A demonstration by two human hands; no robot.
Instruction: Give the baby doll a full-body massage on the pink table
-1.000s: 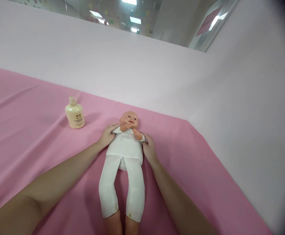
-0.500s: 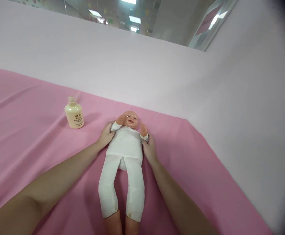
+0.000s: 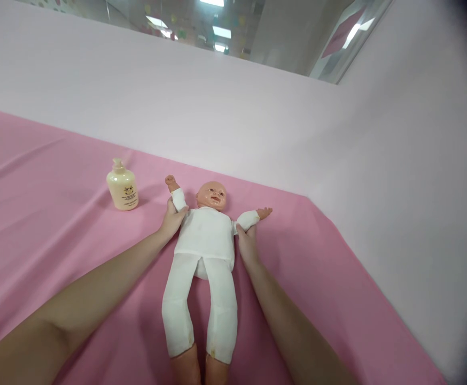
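Holding the doll by its white-sleeved arms, spread out from the body, seems to be the step in hand. It lies face up on the pink sheet. The left hand grasps one arm near the shoulder; the right hand grasps the other, its fingers mostly hidden. Moving these jointed-looking limbs probably calls for a light, even hold on both sides.

One head-worn view, from above the near side of the bench, facing forward and down to its far edge, which slants down rightward to the far-right corner; fairly near, left hand and right hand mid-frame, wall behind.
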